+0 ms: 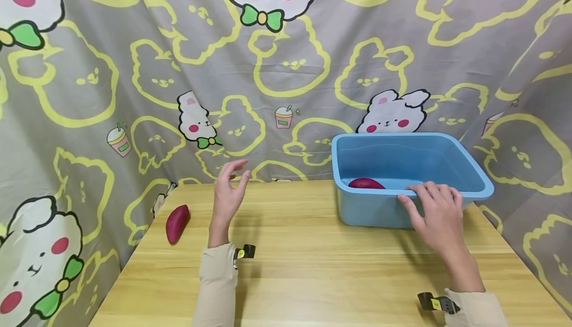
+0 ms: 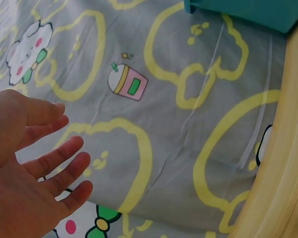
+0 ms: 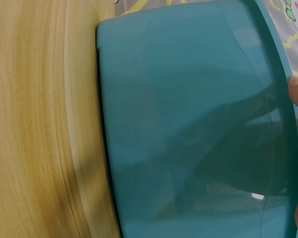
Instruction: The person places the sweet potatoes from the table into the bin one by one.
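A blue plastic basin (image 1: 371, 210) stands on the right of the table. My right hand (image 1: 440, 218) grips its near rim, fingers over the edge and thumb on the outer side. The thumb also shows at the rim in the right wrist view, against the basin's wall (image 3: 188, 99). Inside the basin lies a dark red-purple sweet potato (image 1: 366, 183), partly hidden by the rim. A second sweet potato (image 1: 178, 224) lies at the table's left edge. To the right of it, my left hand (image 1: 228, 195) is held up over the table, fingers loosely bent around nothing.
The wooden table (image 1: 304, 267) reaches back to a grey curtain (image 1: 295, 59) with cartoon prints, which hangs behind it and on both sides. A wrist camera (image 1: 245, 251) sits on the left sleeve, another camera (image 1: 431, 301) on the right.
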Demonstrator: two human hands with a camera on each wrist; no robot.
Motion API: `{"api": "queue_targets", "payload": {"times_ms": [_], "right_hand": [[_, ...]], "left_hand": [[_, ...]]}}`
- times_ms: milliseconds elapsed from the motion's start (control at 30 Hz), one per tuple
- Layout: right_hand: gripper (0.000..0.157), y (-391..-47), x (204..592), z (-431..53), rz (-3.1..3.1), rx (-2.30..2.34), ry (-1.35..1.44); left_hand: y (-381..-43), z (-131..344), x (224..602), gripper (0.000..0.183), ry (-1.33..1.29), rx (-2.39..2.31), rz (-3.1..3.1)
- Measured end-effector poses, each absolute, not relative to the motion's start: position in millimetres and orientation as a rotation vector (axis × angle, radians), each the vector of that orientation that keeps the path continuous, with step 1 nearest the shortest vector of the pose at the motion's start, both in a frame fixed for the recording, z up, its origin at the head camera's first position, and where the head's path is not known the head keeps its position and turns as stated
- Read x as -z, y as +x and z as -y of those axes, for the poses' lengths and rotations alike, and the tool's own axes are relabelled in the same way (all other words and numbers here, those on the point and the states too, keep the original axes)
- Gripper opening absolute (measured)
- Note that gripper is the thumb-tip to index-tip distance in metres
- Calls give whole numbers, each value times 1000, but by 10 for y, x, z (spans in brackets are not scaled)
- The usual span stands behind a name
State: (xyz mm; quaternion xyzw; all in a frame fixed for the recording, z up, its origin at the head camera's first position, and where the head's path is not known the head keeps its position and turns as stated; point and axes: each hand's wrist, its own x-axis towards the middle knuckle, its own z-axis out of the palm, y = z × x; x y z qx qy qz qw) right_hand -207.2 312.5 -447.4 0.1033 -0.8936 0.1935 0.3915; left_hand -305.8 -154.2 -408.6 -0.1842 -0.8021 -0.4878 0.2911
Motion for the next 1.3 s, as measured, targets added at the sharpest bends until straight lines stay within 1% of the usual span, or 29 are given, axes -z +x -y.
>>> {"api": "queue_targets", "payload": {"times_ms": [367, 633, 933, 1300], "right_hand": [[35, -2067, 4472, -3113, 2280, -489, 252], [35, -2067, 4465, -3107, 2287, -498, 252], [36, -2064, 4454, -3105, 2289, -503, 257], [38, -2072, 4463, -3123, 2276, -499, 264]], "left_hand": [[-3081, 1721, 4109, 30, -398, 1298, 2132], [-3093, 1857, 4123, 30, -326, 1182, 2155], [-3068, 1957, 4152, 30, -244, 1157, 2204], [-3091, 2173, 4268, 31, -80, 1045, 2300]]}}
